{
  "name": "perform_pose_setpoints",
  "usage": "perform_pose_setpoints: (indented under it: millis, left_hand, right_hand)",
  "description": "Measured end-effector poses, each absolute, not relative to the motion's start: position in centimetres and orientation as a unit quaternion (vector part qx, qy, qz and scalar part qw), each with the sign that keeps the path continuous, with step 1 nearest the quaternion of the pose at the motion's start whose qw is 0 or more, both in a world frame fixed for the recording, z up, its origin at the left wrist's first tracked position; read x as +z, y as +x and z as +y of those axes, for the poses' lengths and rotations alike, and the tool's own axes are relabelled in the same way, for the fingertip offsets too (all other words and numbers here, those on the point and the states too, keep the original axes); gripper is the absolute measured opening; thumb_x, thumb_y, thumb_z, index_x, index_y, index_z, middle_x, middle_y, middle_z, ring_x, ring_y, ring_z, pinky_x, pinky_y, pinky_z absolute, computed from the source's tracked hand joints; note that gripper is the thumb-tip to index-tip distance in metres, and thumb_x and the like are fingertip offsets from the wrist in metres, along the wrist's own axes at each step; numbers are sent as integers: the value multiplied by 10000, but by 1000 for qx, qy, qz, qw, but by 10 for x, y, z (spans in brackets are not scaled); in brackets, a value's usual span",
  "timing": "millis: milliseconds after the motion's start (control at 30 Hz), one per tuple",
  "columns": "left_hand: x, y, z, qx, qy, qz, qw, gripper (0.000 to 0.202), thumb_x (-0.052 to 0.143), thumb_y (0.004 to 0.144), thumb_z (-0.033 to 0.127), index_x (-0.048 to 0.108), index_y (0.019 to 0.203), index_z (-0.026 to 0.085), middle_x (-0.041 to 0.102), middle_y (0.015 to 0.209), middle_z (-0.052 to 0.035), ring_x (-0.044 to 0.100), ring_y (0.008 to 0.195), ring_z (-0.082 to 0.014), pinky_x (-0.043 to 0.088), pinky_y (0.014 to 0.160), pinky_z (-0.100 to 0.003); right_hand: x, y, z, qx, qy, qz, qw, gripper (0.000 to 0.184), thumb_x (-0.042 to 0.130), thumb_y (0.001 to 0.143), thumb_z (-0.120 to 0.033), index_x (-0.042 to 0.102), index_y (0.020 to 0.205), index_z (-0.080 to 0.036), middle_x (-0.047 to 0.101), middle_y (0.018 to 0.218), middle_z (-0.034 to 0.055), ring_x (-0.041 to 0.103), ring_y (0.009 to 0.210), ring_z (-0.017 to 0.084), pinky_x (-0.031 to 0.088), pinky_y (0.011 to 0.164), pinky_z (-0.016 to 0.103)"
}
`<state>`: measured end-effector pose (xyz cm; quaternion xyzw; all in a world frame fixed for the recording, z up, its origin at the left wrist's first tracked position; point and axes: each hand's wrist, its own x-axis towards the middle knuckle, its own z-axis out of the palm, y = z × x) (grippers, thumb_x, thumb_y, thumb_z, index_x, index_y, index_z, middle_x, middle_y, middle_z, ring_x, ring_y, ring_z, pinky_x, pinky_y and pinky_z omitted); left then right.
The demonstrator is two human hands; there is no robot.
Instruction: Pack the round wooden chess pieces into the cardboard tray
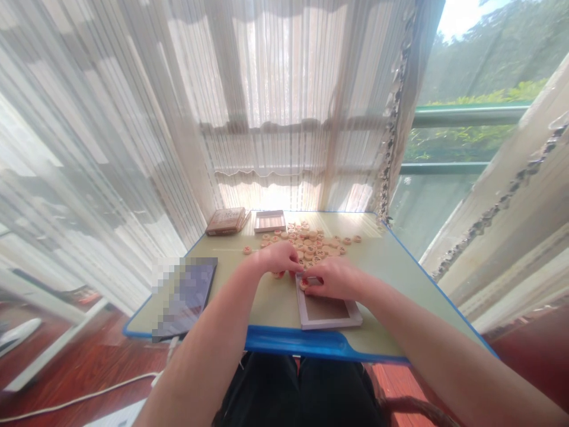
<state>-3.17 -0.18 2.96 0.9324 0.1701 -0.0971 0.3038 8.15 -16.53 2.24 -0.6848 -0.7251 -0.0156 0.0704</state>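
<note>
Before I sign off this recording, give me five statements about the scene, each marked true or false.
1. The right hand has its fingers on a piece at the tray. True.
2. The tablet lies right of the tray. False: the tablet lies left of it.
3. Loose pieces lie on the table beyond the tray. True.
4. The table's edge is red. False: it is blue.
5. Both forearms are bare. True.

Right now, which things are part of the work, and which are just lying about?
In use:
- round disc held by the right hand
- near tray beneath it
- loose discs

Seemingly lying about:
- tablet
- brown boxlike item
- far tray, possibly related
</note>
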Motion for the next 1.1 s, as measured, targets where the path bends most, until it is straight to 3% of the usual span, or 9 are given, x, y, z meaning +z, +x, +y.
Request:
perform_pose_setpoints:
  millis: [333,1100]
  left_hand:
    - [34,-32,-6,-91,944,181,261,304,603,707,431,642,600,149,489,439,24,407,417,-72,299,419,-198]
    - [35,-32,-9,-92,937,164,294,293,579,741,413,685,672,149,542,491,16,401,409,-63,301,406,-190]
  right_hand:
    - [23,83,-167,-28,-684,-723,87,273,493,820,-465,715,914,-338,684,669,2,546,582,137,271,517,259]
    - [14,91,-158,3,-679,-722,134,229,538,824,-437,708,844,-284,709,760,-6,593,658,140,330,557,238]
